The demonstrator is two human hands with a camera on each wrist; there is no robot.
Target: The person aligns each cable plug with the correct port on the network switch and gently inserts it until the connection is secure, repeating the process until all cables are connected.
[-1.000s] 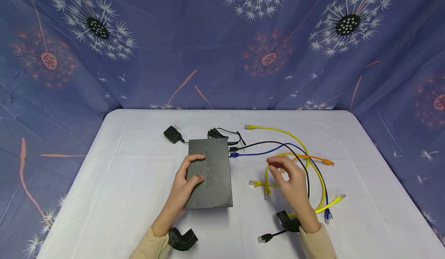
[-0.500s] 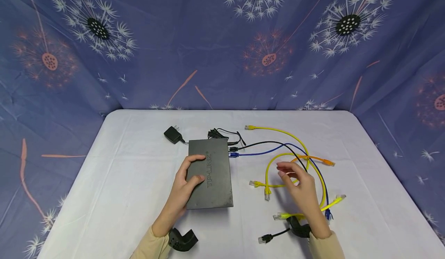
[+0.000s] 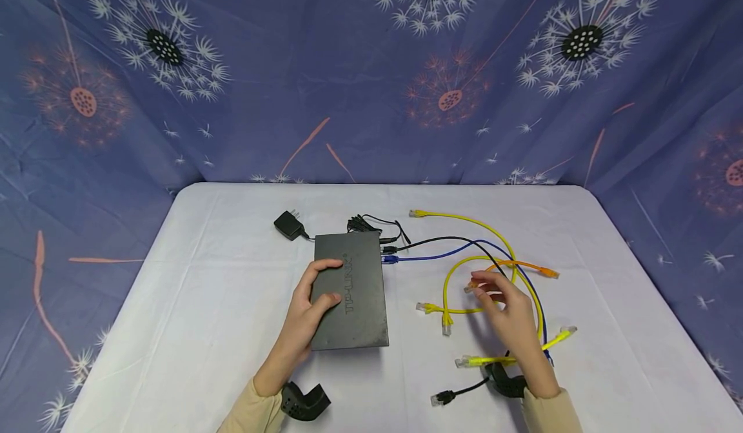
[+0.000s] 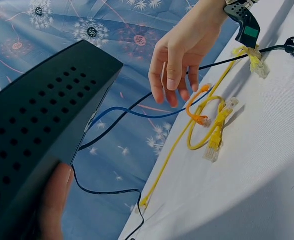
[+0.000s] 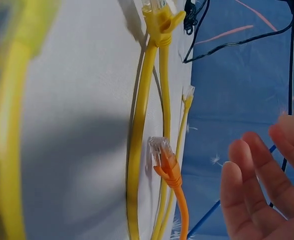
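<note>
My left hand (image 3: 302, 313) grips a black TP-LINK network switch (image 3: 367, 310) by its left side, thumb and index finger on top. A black network cable (image 3: 441, 238) and a blue network cable (image 3: 429, 258) are plugged into the switch's right side. To the right, my right hand (image 3: 511, 313) hovers with loosely bent fingers. Near its fingertips lies a short orange network cable (image 3: 544, 270); its clear plug (image 5: 162, 146) is apart from the fingers in the right wrist view. Nothing shows between those fingers.
Several yellow plugs and cables (image 3: 445, 284) loop around the orange cable on the white table (image 3: 174, 330). The black cable's loose plug (image 3: 444, 398) lies near the front. A black power adapter (image 3: 288, 225) and a bundled cord (image 3: 361, 224) sit behind the switch.
My right hand has moved to the right and slightly toward the front, away from the switch, and is now by the orange cable. The left hand and the switch have stayed put.
</note>
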